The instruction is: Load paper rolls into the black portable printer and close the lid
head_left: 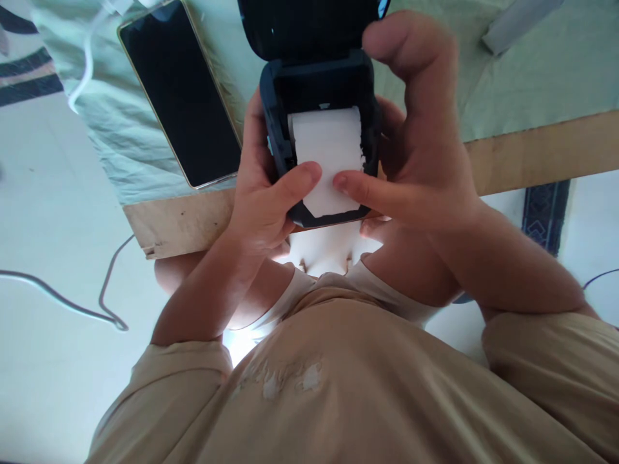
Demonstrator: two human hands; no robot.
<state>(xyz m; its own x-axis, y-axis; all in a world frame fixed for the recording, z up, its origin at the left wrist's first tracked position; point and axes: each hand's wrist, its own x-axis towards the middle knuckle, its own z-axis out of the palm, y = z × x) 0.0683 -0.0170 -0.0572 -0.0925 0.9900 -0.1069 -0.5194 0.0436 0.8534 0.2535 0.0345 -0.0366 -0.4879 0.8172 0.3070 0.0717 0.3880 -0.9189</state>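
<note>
Between my hands is a small black receipt printer (318,78), its lid (312,29) swung up and away from me. A white paper roll (329,138) sits inside, with its loose end drawn toward me over the front edge. My left hand (264,171) wraps the printer's left side, its thumb pressed on the paper. On the other side, my right hand (420,148) grips the body, with its thumb on the paper's right part and its index finger bent up near the lid's hinge corner. The fingers under the printer are hidden.
A smartphone (181,96) with a dark screen lies left of the printer on the green cloth (532,84). A white cable (88,58) runs at the far left. At the upper right lies a grey-white object (522,26). The table's wooden edge (178,222) is just before me.
</note>
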